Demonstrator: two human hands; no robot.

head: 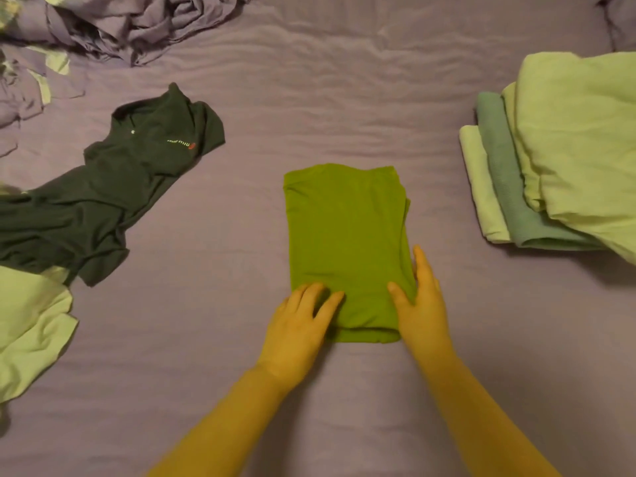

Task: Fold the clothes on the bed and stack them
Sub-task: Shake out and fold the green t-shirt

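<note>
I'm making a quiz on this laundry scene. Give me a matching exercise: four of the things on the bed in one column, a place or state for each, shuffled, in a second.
Things:
1. olive green shirt
2. dark shirt
3. stack of clothes
4. left hand

Places or states:
A. unfolded, spread on the left of the bed
B. folded into a rectangle in the middle
C. piled at the right side
D. resting flat on the near left corner of the folded shirt

Pairs: 1-B, 2-A, 3-C, 4-D

Both hands lie flat, fingers straight: left hand (298,325) palm down, right hand (421,304) alongside.
</note>
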